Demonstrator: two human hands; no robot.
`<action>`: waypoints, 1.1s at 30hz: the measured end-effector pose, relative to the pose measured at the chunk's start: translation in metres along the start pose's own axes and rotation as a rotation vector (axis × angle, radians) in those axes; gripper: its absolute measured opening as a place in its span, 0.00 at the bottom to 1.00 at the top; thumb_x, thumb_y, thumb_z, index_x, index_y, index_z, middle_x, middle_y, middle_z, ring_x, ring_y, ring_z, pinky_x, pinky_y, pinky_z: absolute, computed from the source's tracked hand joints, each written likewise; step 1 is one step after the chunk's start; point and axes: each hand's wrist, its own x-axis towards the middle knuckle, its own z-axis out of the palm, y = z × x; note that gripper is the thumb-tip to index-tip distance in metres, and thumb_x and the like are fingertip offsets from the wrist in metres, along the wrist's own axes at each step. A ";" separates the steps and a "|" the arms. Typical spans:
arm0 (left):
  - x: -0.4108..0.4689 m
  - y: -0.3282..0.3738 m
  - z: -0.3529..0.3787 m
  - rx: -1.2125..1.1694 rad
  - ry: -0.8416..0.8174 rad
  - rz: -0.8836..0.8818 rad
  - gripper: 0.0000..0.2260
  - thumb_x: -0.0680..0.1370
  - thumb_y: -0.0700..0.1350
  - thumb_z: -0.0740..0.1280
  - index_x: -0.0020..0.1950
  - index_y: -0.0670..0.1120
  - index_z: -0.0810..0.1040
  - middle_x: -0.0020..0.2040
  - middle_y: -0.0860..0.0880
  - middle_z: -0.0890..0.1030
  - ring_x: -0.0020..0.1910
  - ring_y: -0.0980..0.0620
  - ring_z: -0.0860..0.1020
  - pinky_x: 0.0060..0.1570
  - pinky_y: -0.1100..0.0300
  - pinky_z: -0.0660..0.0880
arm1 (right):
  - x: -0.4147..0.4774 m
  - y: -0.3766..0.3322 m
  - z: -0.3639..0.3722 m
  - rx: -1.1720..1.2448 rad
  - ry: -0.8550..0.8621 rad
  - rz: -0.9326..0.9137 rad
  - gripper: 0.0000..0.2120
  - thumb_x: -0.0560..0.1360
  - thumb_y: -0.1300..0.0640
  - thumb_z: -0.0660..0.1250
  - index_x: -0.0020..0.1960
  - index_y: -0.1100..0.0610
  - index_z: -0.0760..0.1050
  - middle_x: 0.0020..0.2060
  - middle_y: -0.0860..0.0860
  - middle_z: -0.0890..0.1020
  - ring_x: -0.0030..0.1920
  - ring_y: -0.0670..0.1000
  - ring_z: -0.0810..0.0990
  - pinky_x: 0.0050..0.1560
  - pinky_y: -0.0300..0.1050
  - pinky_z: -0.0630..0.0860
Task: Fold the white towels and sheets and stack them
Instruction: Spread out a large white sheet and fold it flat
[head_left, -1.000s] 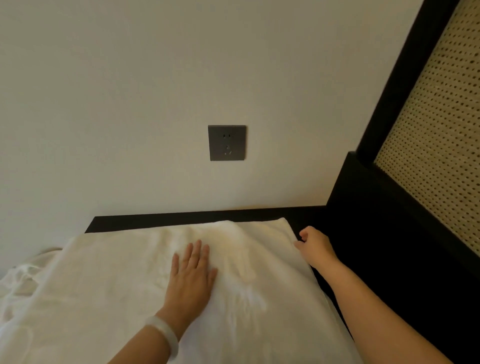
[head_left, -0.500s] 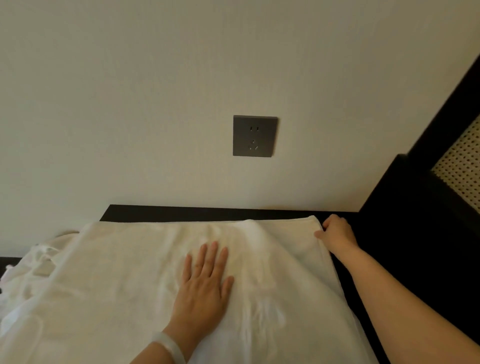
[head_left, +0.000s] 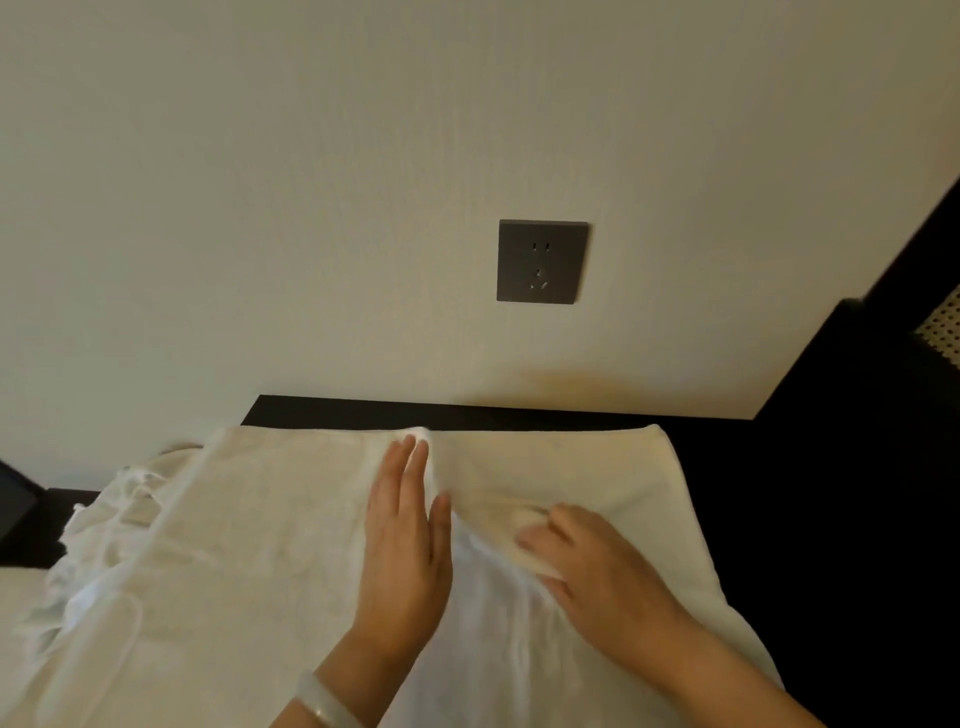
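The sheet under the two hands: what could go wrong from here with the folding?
1. Cloth is bunched in front of the right hand, which is blurred; pressing there may set a crease into the sheet.
2. The left hand lies flat near the middle, so the far right corner is free and may shift.
3. The crumpled linen lies against the sheet's left side and may be dragged along.
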 end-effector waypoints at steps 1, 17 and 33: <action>-0.001 0.004 -0.004 0.027 0.027 0.097 0.22 0.84 0.56 0.50 0.78 0.52 0.59 0.78 0.54 0.60 0.78 0.57 0.55 0.77 0.59 0.53 | -0.007 -0.008 0.003 -0.022 -0.058 -0.054 0.19 0.63 0.57 0.76 0.52 0.48 0.78 0.44 0.47 0.76 0.43 0.49 0.77 0.40 0.39 0.75; -0.017 0.001 0.005 -0.074 -0.393 0.104 0.11 0.75 0.40 0.70 0.50 0.56 0.77 0.53 0.68 0.75 0.58 0.64 0.71 0.59 0.61 0.70 | 0.018 0.052 -0.004 0.895 -0.314 0.667 0.29 0.72 0.56 0.76 0.69 0.44 0.71 0.62 0.45 0.77 0.59 0.42 0.77 0.59 0.36 0.74; 0.031 -0.005 0.028 0.247 -0.358 -0.055 0.18 0.82 0.51 0.60 0.72 0.51 0.68 0.71 0.54 0.67 0.70 0.55 0.64 0.72 0.60 0.58 | 0.051 0.166 -0.035 0.570 0.028 1.067 0.17 0.71 0.66 0.74 0.57 0.60 0.73 0.44 0.52 0.78 0.43 0.50 0.77 0.39 0.42 0.73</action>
